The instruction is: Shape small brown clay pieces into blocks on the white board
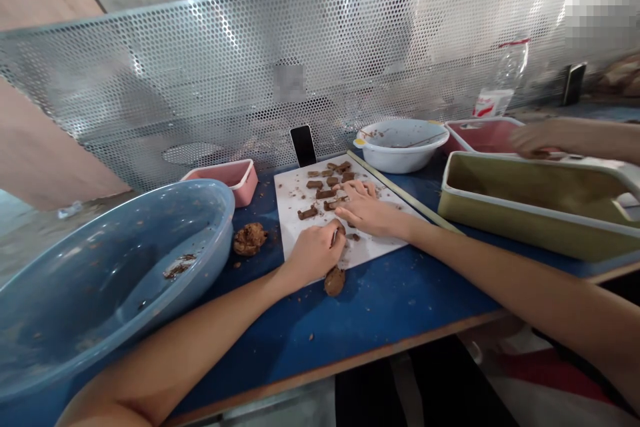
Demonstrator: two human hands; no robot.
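Note:
A white board [295, 240] lies on the blue table, bearing several small brown clay-like pieces [327, 193] and crumbs. My left hand [315, 250] is closed at the board's near part, its fingers curled round a brown piece [340, 232] that is mostly hidden. Just below that hand, a rounded brown lump [334, 281] sits at the board's near edge; whether it joins the held piece I cannot tell. My right hand [370, 211] is open, palm down over the board, with its fingertips by the brown pieces.
Left stand a large blue basin [210, 213], a brown lump [250, 239] and a pink container [247, 183]. A phone [303, 145] leans on the perforated metal screen [225, 80]. Right are a pale strip [405, 195], white basin [400, 159], green container [520, 213] and another person's hand [537, 139].

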